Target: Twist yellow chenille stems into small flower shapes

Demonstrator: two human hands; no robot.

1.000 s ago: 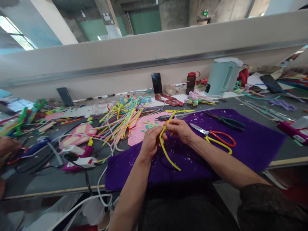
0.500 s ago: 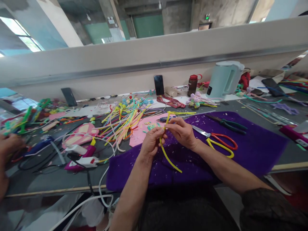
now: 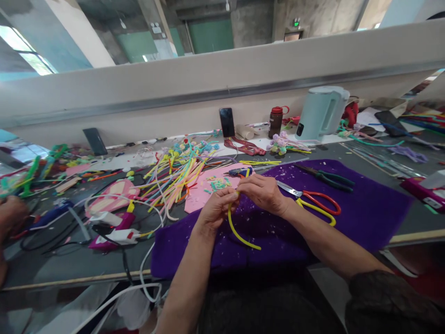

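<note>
Yellow fuzzy stem (image 3: pixel 238 236), thin and bendy, curves down from a person's fingertips over the middle of a workbench. A long pale partition (image 3: pixel 194 74) runs behind everything. Before it stretches the dark grey table (image 3: pixel 55 268), crowded with craft materials. A purple cloth (image 3: pixel 368 204), sprinkled with pale flecks, covers the near side of the table below the person's hands. Beyond the cloth's left part lies a loose heap of coloured stems (image 3: pixel 179 174), its ends fanned out, touching a flat pink sheet (image 3: pixel 196 192). A pale blue-green kettle (image 3: pixel 318 113) stands upright at the back right.

The left hand (image 3: pixel 217 208) is nearly closed, thumb and fingers pinching the stem. The right hand (image 3: pixel 262 192), back upward and fingers bent together, grips it just beside the left; a short end pokes up past these fingers. Whether the stem's lower tip touches the cloth is impossible to tell. At the far left edge, another person's hand (image 3: pixel 12 215) is partly in view.

Scissors (image 3: pixel 296 193) with one red and one yellow handle lie near the right wrist, with dark green-handled pliers (image 3: pixel 333 180) just beyond. Smaller still are a red-capped bottle (image 3: pixel 275 125), a leaning phone (image 3: pixel 227 123) and tiny green and yellow clippings (image 3: pixel 219 184) on the pink sheet.
</note>
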